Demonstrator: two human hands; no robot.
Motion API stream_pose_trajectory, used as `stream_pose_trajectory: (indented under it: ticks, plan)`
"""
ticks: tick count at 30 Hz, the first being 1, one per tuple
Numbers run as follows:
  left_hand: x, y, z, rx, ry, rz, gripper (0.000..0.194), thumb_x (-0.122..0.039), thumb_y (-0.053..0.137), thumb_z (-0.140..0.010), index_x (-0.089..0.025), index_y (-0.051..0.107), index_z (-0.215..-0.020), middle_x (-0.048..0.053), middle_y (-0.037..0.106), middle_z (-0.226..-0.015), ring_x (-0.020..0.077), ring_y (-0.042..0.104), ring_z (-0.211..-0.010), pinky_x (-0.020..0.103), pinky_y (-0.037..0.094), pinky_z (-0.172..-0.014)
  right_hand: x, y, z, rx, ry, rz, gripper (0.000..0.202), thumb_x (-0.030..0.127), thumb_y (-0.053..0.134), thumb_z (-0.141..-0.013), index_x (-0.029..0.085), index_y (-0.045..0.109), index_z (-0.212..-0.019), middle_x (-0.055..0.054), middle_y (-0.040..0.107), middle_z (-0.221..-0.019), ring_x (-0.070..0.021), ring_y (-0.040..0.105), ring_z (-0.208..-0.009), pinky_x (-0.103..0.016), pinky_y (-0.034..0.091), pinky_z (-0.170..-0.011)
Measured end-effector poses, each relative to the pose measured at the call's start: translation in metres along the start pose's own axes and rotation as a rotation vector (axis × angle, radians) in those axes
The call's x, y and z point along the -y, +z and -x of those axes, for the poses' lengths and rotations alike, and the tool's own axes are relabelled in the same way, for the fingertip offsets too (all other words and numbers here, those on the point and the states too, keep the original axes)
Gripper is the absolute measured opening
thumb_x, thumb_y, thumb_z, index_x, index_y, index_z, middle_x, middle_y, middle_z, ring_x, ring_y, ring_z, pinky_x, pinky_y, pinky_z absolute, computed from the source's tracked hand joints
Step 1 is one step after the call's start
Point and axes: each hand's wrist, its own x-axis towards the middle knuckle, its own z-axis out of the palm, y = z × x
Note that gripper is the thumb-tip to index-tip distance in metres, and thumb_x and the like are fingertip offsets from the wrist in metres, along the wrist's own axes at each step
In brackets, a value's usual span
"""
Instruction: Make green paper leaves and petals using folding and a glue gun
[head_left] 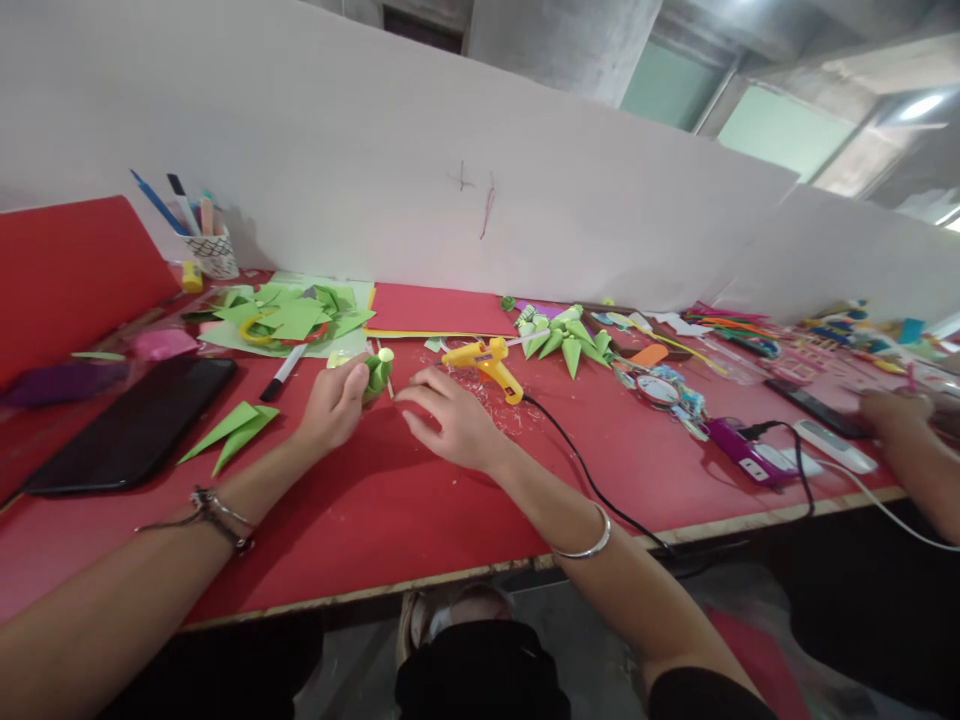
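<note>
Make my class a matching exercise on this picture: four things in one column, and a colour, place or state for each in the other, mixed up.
Things
1. Glue gun
2. Left hand
3. Power strip
4. Pen cup

Descriptions
A. Purple, to the right of the glue gun
B. Standing near the wall
C. Holding a green paper piece
D. Yellow, lying beyond the right hand

Right pairs: 1-D, 2-C, 3-A, 4-B
</note>
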Motion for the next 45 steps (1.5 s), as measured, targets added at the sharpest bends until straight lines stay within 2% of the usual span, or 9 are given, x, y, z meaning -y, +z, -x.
stream_pose_trajectory:
  ticks: [3,5,10,16,27,41,45]
  plan:
    - [-0.0062,-0.0004,0.0013,0.037,0.098,-0.041,0.033,-0.040,0.022,-0.087,-0.019,0.042,-0.070,-0.001,0.042,-0.052,0.0117,0.038,-0.050,0.024,0.031,-0.050,-0.0006,-0.0003,-0.0001,-0.009,-0.065,0.051,0.023,0.019,0.040,-0.083,0.019,0.054,-0.101,-0.008,0.049,-0.106,-0.0172,0.047,-0.098,-0.033,0.043,-0.084]
    - [-0.0075,-0.0007,0.0016,0.018,0.114,-0.050,0.030,-0.037,0.024,-0.087,-0.019,0.044,-0.074,-0.002,0.043,-0.054,0.0117,0.038,-0.050,0.024,0.030,-0.050,-0.0017,0.0004,0.0001,-0.023,-0.090,0.060,0.021,0.018,0.041,-0.083,0.020,0.057,-0.096,-0.008,0.048,-0.109,-0.0174,0.046,-0.100,-0.033,0.042,-0.085]
    - [-0.0043,-0.0012,-0.0007,-0.055,0.059,-0.084,0.033,-0.032,0.023,-0.087,-0.019,0.035,-0.059,-0.003,0.035,-0.050,0.0110,0.034,-0.048,0.024,0.026,-0.050,-0.0024,0.0003,0.0009,-0.071,-0.089,0.044,0.017,0.018,0.042,-0.081,0.019,0.059,-0.084,-0.007,0.047,-0.102,-0.0166,0.047,-0.096,-0.032,0.043,-0.083]
    - [-0.0068,-0.0019,-0.0010,0.024,0.097,-0.153,0.031,-0.028,0.030,-0.084,-0.019,0.037,-0.055,-0.002,0.039,-0.051,0.0113,0.034,-0.049,0.024,0.024,-0.051,-0.0011,-0.0003,0.0005,-0.089,-0.129,0.052,0.014,0.019,0.044,-0.079,0.019,0.057,-0.074,-0.006,0.047,-0.097,-0.0155,0.045,-0.086,-0.032,0.043,-0.080]
    - [-0.0106,-0.0030,-0.0006,0.057,0.158,-0.281,0.027,-0.030,0.031,-0.083,-0.017,0.047,-0.066,-0.002,0.045,-0.055,0.0104,0.038,-0.051,0.022,0.028,-0.051,-0.0002,-0.0001,-0.0001,-0.067,-0.104,0.021,0.012,0.019,0.044,-0.078,0.018,0.053,-0.071,-0.005,0.044,-0.087,-0.0146,0.043,-0.082,-0.030,0.041,-0.076]
    - [-0.0084,-0.0037,-0.0019,0.081,0.192,-0.299,0.030,-0.028,0.029,-0.085,-0.017,0.043,-0.062,-0.003,0.044,-0.054,0.0097,0.039,-0.050,0.022,0.028,-0.051,0.0015,-0.0032,0.0008,-0.160,-0.119,-0.077,0.011,0.017,0.042,-0.076,0.018,0.047,-0.066,-0.002,0.040,-0.081,-0.0131,0.041,-0.077,-0.030,0.039,-0.074]
    - [-0.0090,-0.0033,-0.0006,0.081,0.219,-0.291,0.030,-0.029,0.027,-0.086,-0.017,0.042,-0.062,-0.003,0.043,-0.054,0.0098,0.038,-0.050,0.022,0.029,-0.050,0.0009,-0.0031,0.0007,-0.137,-0.122,-0.068,0.011,0.017,0.042,-0.076,0.019,0.047,-0.066,-0.003,0.043,-0.083,-0.0139,0.042,-0.078,-0.032,0.038,-0.076]
